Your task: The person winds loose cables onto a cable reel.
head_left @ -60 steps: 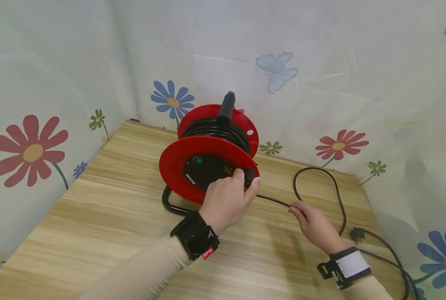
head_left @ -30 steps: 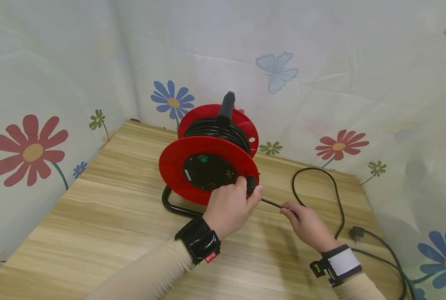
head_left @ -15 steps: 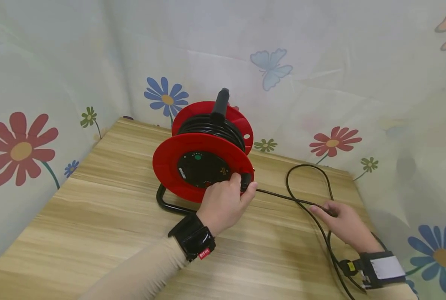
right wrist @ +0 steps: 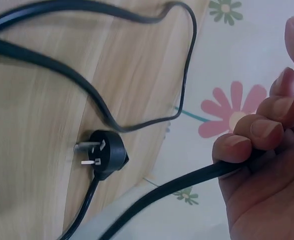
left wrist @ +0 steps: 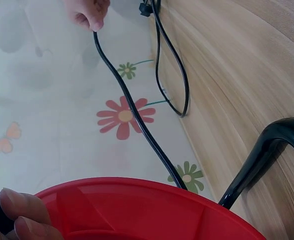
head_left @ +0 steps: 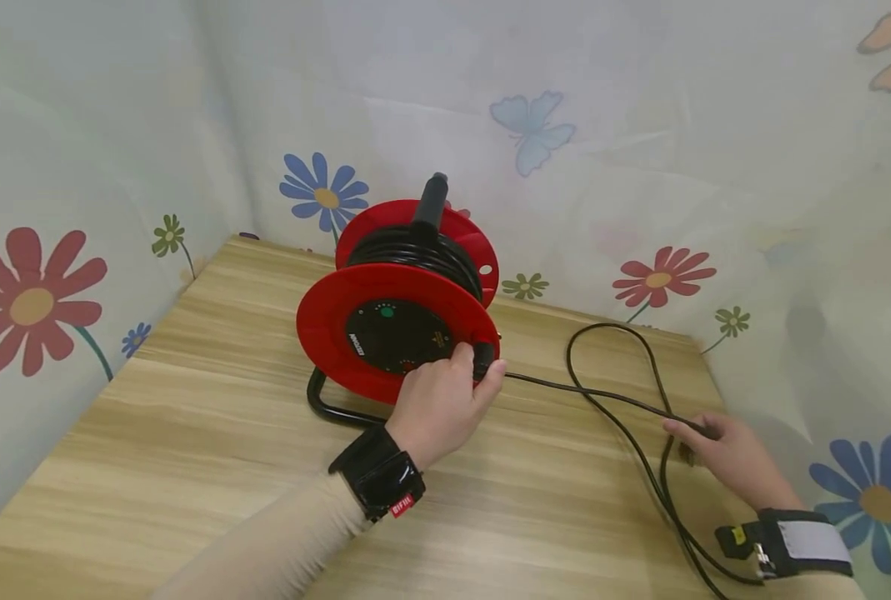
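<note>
A red cable reel [head_left: 317, 329] with black cable wound between its flanges stands on the table. My left hand [head_left: 441, 404] grips the black knob [head_left: 483, 360] at the lower right of its front flange. In the left wrist view, the fingertips [left wrist: 24, 207] wrap the knob beside the flange. A black cable [head_left: 550, 383] runs from the reel to my right hand [head_left: 738, 462], raised at the right. The right wrist view shows the fingers [right wrist: 266, 127] curled around this cable, which is slack between hand and reel.
Loose cable [head_left: 628, 433] loops over the right side of the wooden table [head_left: 250, 467]. A black plug [right wrist: 109, 150] with metal pins lies there. The reel's black tube stand [head_left: 340, 414] rests on the wood, and a flower-printed curtain [head_left: 640, 167] hangs close behind.
My right hand has moved right, away from the reel, so more cable spans between them. My left hand stays on the knob. The head view has shifted slightly.
</note>
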Demonstrator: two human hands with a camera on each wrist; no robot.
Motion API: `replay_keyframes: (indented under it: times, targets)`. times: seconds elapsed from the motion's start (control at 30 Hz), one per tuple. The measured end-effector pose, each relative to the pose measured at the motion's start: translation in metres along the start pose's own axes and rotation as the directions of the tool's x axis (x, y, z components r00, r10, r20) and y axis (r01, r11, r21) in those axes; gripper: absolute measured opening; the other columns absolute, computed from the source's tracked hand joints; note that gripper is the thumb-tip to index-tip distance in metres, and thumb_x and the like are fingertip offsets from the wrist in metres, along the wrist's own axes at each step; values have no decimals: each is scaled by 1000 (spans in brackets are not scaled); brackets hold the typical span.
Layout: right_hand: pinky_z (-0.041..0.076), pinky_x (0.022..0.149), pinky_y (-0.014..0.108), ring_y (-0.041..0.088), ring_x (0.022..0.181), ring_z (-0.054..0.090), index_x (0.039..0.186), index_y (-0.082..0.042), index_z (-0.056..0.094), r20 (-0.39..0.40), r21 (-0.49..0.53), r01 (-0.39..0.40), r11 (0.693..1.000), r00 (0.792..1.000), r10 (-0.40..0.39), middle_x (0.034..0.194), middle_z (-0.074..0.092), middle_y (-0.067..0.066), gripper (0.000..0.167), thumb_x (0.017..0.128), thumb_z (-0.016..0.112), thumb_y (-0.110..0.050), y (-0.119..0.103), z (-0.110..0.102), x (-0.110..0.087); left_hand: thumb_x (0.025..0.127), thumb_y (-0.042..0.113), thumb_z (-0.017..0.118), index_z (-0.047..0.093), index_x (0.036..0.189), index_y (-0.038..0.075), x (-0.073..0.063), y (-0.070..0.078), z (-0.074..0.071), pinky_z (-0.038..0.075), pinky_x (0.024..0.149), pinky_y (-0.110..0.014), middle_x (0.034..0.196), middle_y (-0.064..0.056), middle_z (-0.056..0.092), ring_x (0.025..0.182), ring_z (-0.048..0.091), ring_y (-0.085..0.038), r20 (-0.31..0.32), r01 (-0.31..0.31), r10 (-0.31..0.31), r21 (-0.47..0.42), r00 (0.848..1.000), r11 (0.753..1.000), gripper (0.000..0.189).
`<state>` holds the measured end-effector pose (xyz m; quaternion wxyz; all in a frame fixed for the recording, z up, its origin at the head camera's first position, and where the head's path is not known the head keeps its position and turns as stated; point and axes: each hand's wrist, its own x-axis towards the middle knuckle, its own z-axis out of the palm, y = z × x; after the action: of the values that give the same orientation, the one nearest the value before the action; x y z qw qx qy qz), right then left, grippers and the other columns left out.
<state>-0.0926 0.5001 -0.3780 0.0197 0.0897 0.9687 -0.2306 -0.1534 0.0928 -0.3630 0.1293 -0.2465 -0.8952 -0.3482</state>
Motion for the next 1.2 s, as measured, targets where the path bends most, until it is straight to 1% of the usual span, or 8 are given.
replay_keyframes:
  times: [0.1, 0.2, 0.3, 0.57, 0.73, 0.9, 1.1, 1.2]
  targets:
    - [27, 46, 33, 16, 52, 33, 78, -6, 49, -5, -30, 5, 1000, 1000, -5, 63, 38, 3, 53, 94, 51, -57, -1, -1, 1, 100, 46, 41, 45, 81, 12, -1, -1, 0, 35, 41, -26, 51, 4, 42, 41, 41, -10, 7, -2, 2, 0, 1000, 1000, 40]
    - [32, 50, 33, 18, 59, 40, 91, -4, 60, -17, -65, 23, 998, 1000, -24, 70, 47, 5, 54, 95, 48, -57, -5, 1, 1, 100, 46, 40, 45, 79, 12, -1, -2, 1, 34, 40, -26, 50, 4, 42, 40, 41, -11, -4, -5, 5, 8, 1000, 1000, 41]
    - [35, 54, 34, 21, 65, 45, 102, -4, 63, -24, -71, 29, 997, 999, -31, 76, 52, 7, 56, 96, 46, -57, -11, 4, 0, 100, 47, 41, 44, 77, 12, -2, -2, 3, 33, 39, -26, 49, 4, 41, 39, 41, -10, -3, -4, 4, 21, 1000, 1000, 41]
    - [32, 52, 33, 21, 62, 43, 95, -5, 59, -15, -81, 66, 995, 998, -67, 71, 47, 5, 52, 96, 46, -56, -24, 11, 1, 99, 48, 43, 44, 78, 13, -8, -6, 11, 33, 39, -26, 49, 4, 40, 40, 40, -10, 64, 6, -11, 77, 998, 997, 41]
    - [34, 56, 33, 21, 67, 45, 97, -5, 62, -14, -99, 70, 993, 997, -72, 78, 53, 7, 53, 96, 46, -56, -21, 16, 3, 99, 49, 42, 43, 79, 13, -10, -7, 16, 33, 40, -27, 50, 4, 40, 41, 41, -10, 98, 15, -21, 70, 995, 997, 42]
    - [37, 59, 35, 22, 73, 48, 101, -5, 64, -16, -102, 69, 992, 997, -71, 87, 59, 8, 55, 95, 48, -58, -18, 22, 5, 99, 49, 41, 44, 79, 13, -11, -9, 18, 33, 41, -27, 50, 5, 40, 41, 41, -10, 103, 14, -20, 63, 994, 998, 41]
    - [36, 56, 33, 20, 68, 47, 100, -4, 64, -16, -93, 103, 990, 994, -105, 79, 55, 5, 54, 96, 49, -55, -19, 25, 8, 99, 48, 42, 43, 78, 13, -14, -12, 21, 32, 39, -26, 50, 5, 39, 40, 39, -10, 108, 0, -9, 81, 994, 997, 41]
    - [37, 58, 34, 20, 68, 47, 100, -3, 64, -5, -95, 119, 988, 993, -120, 79, 55, 6, 53, 97, 49, -53, -22, 26, 9, 99, 49, 41, 43, 78, 13, -16, -14, 22, 31, 39, -26, 50, 5, 39, 40, 38, -9, 114, 0, -10, 95, 993, 995, 42]
